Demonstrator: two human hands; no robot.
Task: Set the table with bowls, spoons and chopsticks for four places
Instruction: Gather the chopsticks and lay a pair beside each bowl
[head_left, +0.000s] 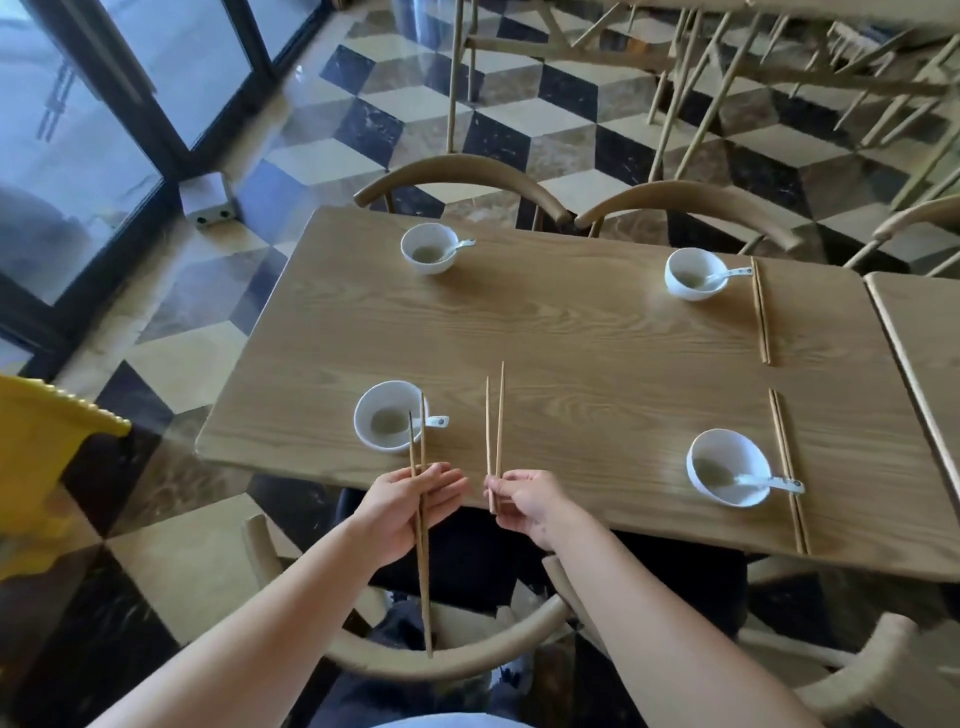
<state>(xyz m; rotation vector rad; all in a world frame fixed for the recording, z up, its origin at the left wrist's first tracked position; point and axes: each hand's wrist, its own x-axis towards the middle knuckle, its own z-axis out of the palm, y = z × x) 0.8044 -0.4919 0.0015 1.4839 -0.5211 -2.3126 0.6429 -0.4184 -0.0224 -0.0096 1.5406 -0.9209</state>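
Two pairs of chopsticks remain unplaced. The right-hand pair (494, 436) is pinched near its lower end by the right hand (524, 501) and stands nearly upright, rising beyond the fingertips over the table (571, 338). Whether it touches the wood is unclear. The left-hand pair (422, 519) is gripped mid-length by the left hand (410, 506), its tips overlapping the near-left bowl (390, 415) in view.

Done: four bowls, each holding a spoon. The near-right bowl (727, 467) and far-right bowl (695, 274), well right of the right fingers, each have laid chopsticks (761, 312) beside them.

Outstanding: the near-left bowl, just beyond the left fingers, and the far-left bowl (428, 248), well beyond them, lack chopsticks.

Both forearms reach forward, with the hands near each other at the near table edge.
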